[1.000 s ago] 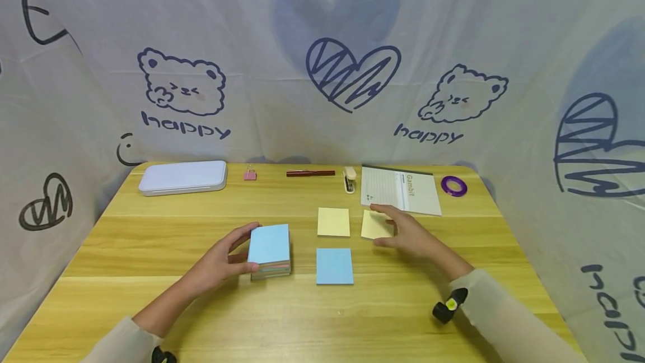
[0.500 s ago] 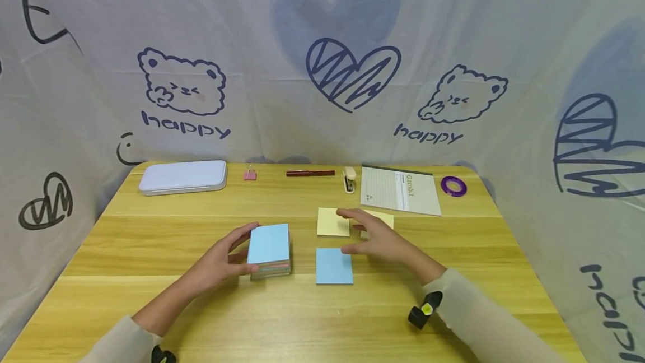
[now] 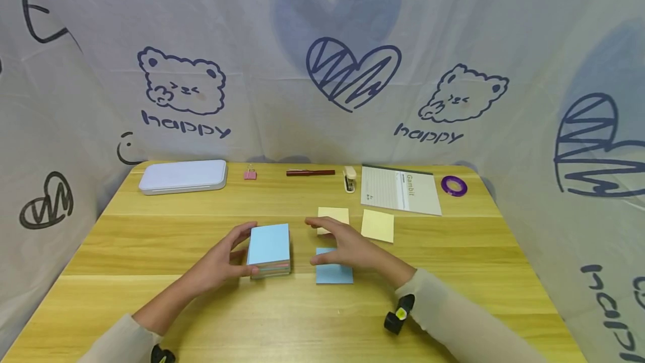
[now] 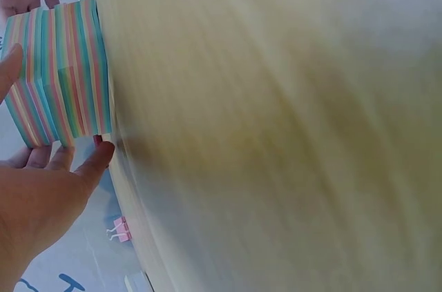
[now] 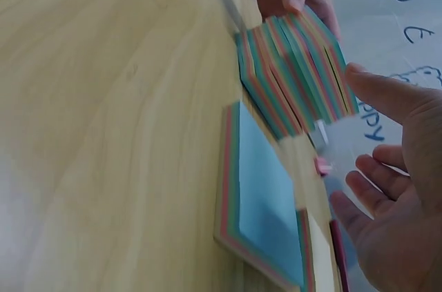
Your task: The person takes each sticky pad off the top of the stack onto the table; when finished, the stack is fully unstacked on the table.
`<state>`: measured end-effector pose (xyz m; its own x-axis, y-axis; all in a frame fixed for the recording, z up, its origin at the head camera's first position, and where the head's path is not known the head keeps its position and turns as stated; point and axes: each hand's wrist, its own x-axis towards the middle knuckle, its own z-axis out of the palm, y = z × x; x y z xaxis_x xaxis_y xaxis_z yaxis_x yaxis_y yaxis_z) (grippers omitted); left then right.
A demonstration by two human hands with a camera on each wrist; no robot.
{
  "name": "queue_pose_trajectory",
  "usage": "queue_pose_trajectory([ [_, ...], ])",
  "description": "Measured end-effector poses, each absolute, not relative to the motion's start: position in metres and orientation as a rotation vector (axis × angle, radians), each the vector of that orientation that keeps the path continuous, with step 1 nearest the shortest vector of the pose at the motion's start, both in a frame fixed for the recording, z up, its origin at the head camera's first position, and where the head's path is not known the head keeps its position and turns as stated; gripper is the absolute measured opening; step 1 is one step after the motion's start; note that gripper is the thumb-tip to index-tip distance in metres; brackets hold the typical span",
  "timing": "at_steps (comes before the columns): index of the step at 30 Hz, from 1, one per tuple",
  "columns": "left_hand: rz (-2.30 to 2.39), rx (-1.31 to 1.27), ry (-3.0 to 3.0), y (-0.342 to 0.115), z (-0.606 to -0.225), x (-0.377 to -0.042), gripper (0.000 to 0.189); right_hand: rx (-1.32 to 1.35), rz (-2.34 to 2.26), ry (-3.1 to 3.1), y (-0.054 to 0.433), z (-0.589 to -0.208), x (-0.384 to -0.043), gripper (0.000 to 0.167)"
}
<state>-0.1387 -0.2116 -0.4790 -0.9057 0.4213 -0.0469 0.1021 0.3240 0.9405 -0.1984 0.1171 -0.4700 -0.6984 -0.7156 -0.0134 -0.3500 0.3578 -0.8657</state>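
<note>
stacking looks partway: blue-topped square paper stack standing; square blue paper pad and two pale-yellow pads lying loose
head: left hand is clasping the stack, left of centre; right hand is hovering over the blue pad. left wrist: fingers are clamping striped sides. right wrist: thumb and fingers are standing apart, holding nothing.

Left hand gripping, right hand raised, loosely cupped
</note>
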Motion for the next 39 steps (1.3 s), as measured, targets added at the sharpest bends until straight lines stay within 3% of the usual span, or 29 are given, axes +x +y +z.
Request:
queue_pose_trajectory([
  [15,1.625,0.499,2.297,-0.213,-0.482,-0.141,0.097,-0.997,-1.222,2.296,0.075,-0.463,-0.195,0.096],
  [25,1.584,0.396,2.249,-0.213,-0.488,-0.138,0.096,-0.961,-1.235,2.31,0.065,-0.464,-0.189,0.088],
  [39,1.59,0.509,2.247,-0.213,-0.489,-0.137,0.081,-1.003,-1.212,2.329,0.063,-0.465,-0.188,0.084],
])
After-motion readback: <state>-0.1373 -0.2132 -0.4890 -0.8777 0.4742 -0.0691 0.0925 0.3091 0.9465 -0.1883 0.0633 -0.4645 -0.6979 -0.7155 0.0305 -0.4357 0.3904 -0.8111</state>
